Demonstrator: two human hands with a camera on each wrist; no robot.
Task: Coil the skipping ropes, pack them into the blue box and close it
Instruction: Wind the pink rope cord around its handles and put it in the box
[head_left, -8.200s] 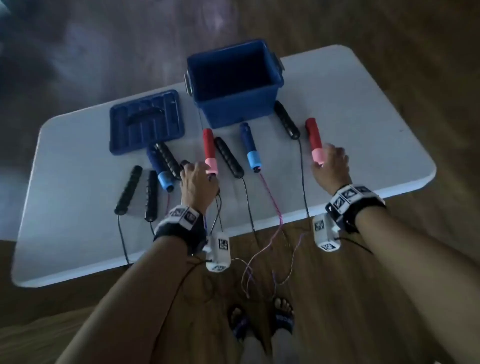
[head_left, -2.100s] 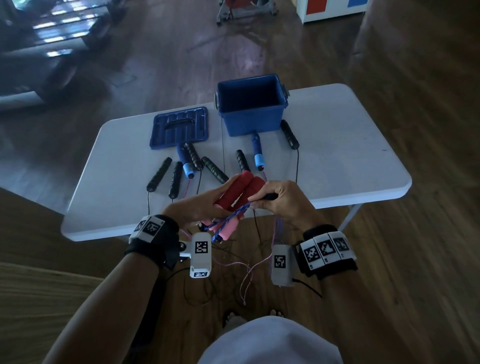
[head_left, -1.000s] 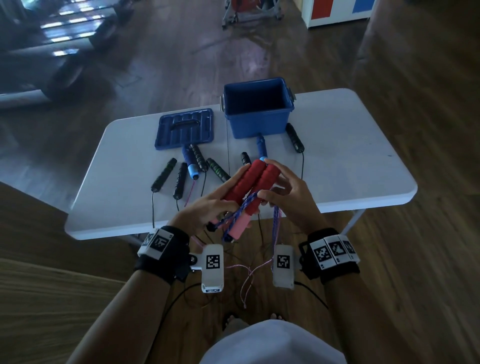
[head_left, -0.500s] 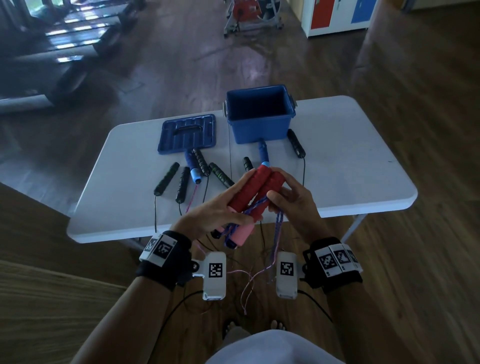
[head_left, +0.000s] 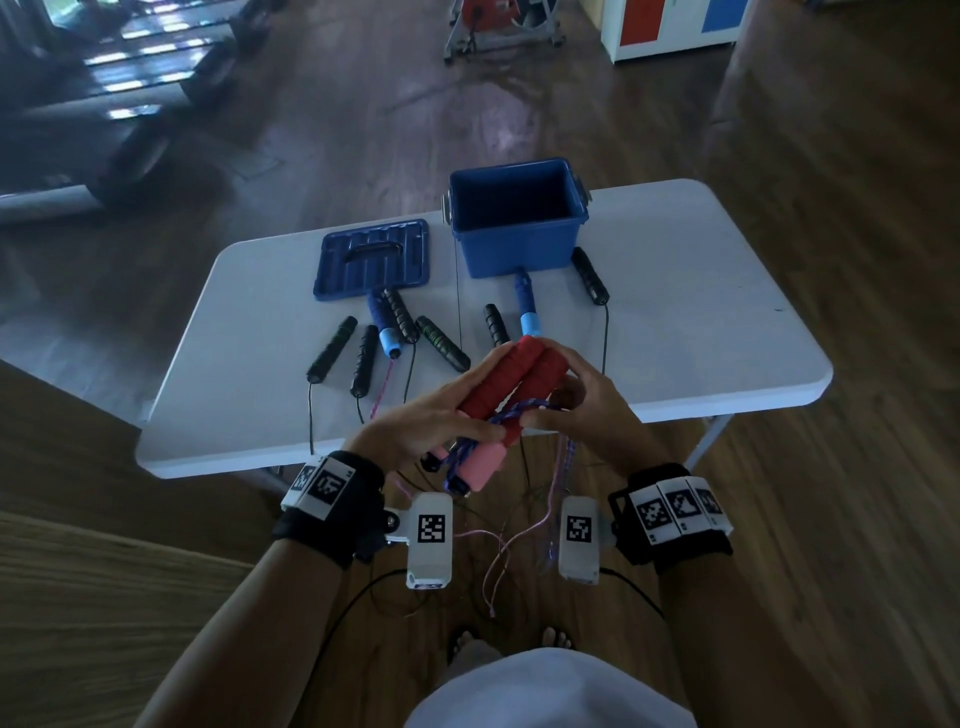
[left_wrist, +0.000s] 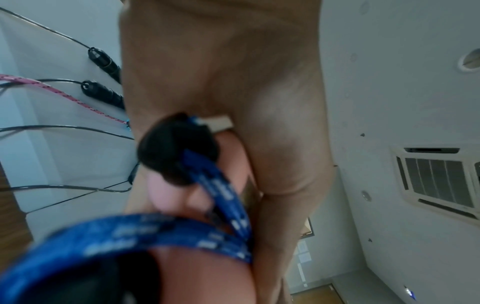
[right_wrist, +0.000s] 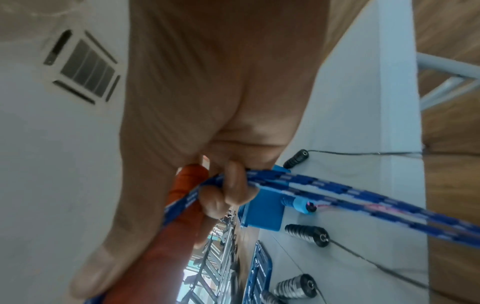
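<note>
Partly hidden rope and handles

The blue rope (left_wrist: 161, 236) is blurred close up; the red handles (head_left: 511, 387) are partly covered by fingers.

Two red handles (head_left: 511, 387) side by side, pink ends down, blue braided rope (head_left: 511, 415) crossing them. Blue box (head_left: 519, 221) open, upright on tabletop (head_left: 701, 312); lid (head_left: 371, 260) flat beside it.

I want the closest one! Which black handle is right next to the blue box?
The black handle by the blue box's right front corner; the other black ones lie nearer the table's front edge.
</note>
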